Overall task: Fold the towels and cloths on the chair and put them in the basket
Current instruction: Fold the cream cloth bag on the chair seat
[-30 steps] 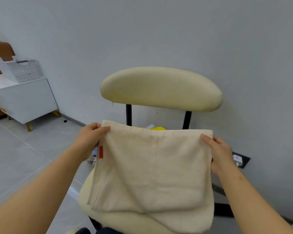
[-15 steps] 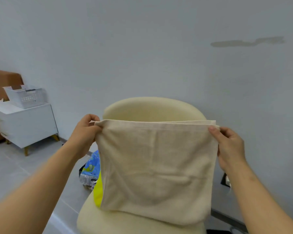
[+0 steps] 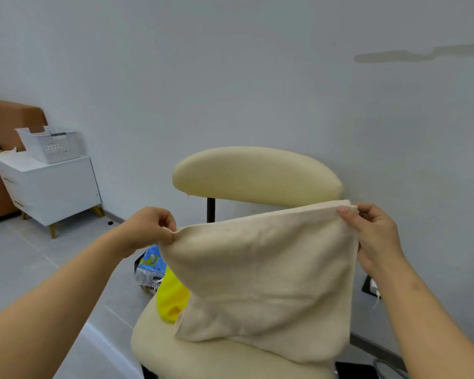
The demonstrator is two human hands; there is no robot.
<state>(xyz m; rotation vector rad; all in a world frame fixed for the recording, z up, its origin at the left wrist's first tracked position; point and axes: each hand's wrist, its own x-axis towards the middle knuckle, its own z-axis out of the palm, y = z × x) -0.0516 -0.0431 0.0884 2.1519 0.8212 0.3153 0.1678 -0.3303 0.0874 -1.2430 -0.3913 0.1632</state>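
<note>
Head view: a beige towel (image 3: 263, 274) hangs in the middle of the frame, held up by its top edge in front of a cream chair (image 3: 257, 176). The left hand (image 3: 148, 228), at centre left, pinches the towel's upper left corner with curled fingers. The right hand (image 3: 375, 236), at centre right, grips the upper right corner between thumb and fingers, and sits a little higher in the picture, so the top edge slopes up to the right. The towel looks doubled over (two layers show along its top edge), and its lower edge rests on the chair seat at the bottom centre.

Just left of the towel, a yellow cloth (image 3: 171, 299) lies on the seat, partly hidden behind the hanging fabric. Above the yellow cloth, beyond the seat's edge, a blue printed packet (image 3: 149, 265) sits low down; what it rests on cannot be told.

At the left of the frame a white perforated basket (image 3: 52, 143) stands on top of a white cabinet (image 3: 52, 187) with wooden legs, well apart from the chair. A brown upholstered piece (image 3: 11, 116) stands behind the cabinet at the far left edge. A dark wall socket (image 3: 370, 287) shows low on the grey wall (image 3: 257, 64), beside the right wrist.
</note>
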